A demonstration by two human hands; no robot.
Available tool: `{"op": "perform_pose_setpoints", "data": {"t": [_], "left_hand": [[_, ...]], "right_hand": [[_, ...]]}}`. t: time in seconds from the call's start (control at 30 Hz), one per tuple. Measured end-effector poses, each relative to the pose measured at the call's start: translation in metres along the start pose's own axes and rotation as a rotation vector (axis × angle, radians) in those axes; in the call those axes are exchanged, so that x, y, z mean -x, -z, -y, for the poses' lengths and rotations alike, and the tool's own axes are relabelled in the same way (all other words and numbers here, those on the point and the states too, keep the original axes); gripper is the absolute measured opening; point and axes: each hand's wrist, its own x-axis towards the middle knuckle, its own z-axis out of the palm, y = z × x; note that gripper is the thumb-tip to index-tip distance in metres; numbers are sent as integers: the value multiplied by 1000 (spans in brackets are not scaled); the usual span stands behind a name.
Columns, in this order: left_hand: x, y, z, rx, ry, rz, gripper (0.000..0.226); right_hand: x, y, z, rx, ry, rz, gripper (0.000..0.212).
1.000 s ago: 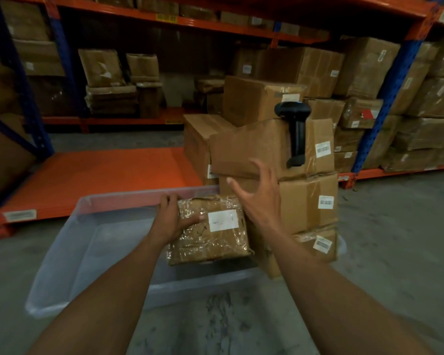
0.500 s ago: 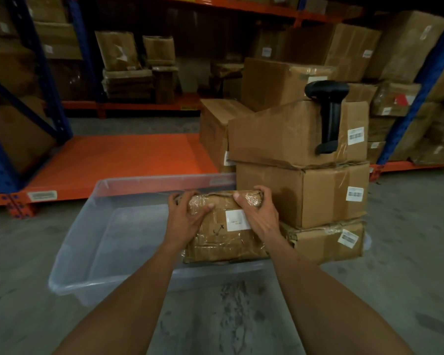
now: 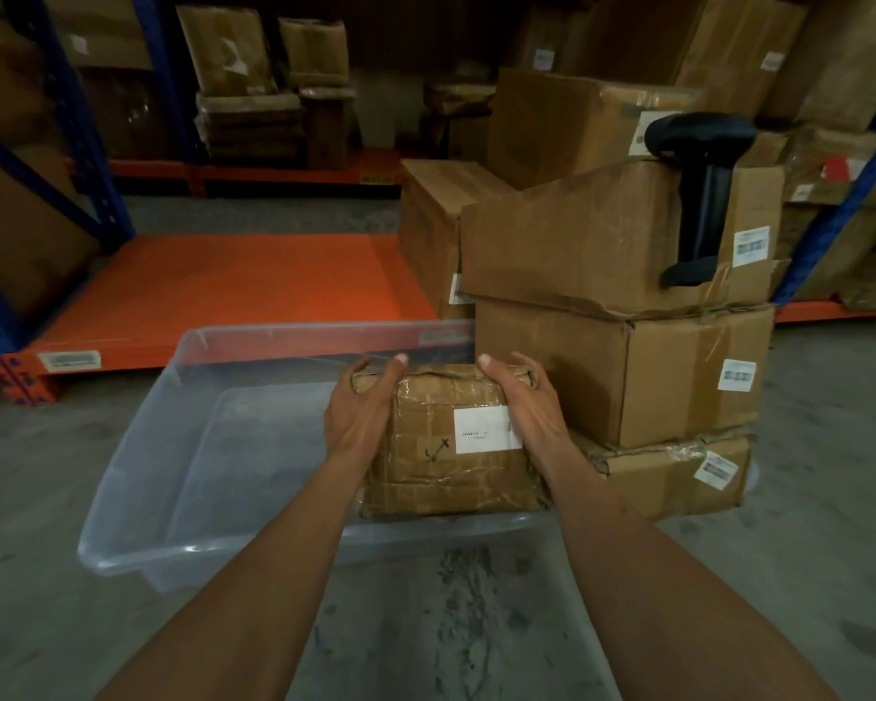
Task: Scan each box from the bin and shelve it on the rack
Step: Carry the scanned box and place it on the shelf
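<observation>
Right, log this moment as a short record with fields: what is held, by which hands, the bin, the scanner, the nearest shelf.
held item: taped cardboard parcel with a white label on top
left hand: grips the parcel's left side
right hand: grips the parcel's right side, partly over the label
bin: clear plastic, on the floor; the parcel is over its right end
scanner: black, handheld, lying on the top box of the stack right of the bin
nearest shelf: orange deck behind the bin
</observation>
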Motion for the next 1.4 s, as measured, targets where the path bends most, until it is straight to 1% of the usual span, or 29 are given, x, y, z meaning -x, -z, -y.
{"op": "perform_pose_setpoints", "data": {"t": [0.03,0.07,0.13,0.17,0.2,0.3,0.43,0.5,0.6,0.63,0.7,0.77,0.83,0.9,1.0,1.1,1.23,1.27,1.37,1.4], "left_hand": [[2,0,2,3,-4,-13,69],[5,1,4,11,-17,-24,63],[11,4,8,41,-54,-38,52],[15,7,9,64,-69,-34,51],[18,10,8,87,-76,-25,51],[27,24,-4,116,-94,-25,51],[45,52,-57,130,-117,-53,52],[52,67,-102,115,-117,-57,58],[67,93,-176,83,-79,-54,69],[74,103,-202,69,-75,-57,72],[86,122,-254,43,-54,-59,73],[97,141,-308,37,-14,-61,61],[108,160,-363,39,-11,-77,52],[118,179,-416,33,-14,-100,56],[132,203,-494,65,38,-108,61],[138,224,-566,67,11,-115,68],[150,243,-644,130,15,-143,87],[152,245,-655,147,10,-144,86],[162,254,-699,193,-56,-205,60],[164,257,-716,203,-67,-239,62]], "right_hand": [[2,-1,-1,4,-13,0,81],[5,-2,-2,-3,-18,-5,77],[14,-3,-8,-50,-28,-28,55],[19,-3,-11,-80,-28,-46,48],[23,-4,-14,-103,-28,-63,44],[38,-7,-6,-144,-22,-75,46],[62,1,44,-206,-27,-50,54],[77,7,82,-241,-41,-54,61],[102,18,149,-248,-68,-80,80],[112,22,174,-246,-81,-96,81],[130,32,224,-257,-88,-117,71],[149,43,277,-254,-73,-116,56],[167,55,332,-253,-57,-117,50],[182,66,388,-244,-42,-108,46],[201,82,469,-235,1,-79,39],[212,99,541,-216,50,-45,38],[222,119,622,-182,155,1,35],[223,123,637,-168,188,9,35],[230,137,689,-159,279,23,41],[232,141,704,-162,303,18,43]]}}
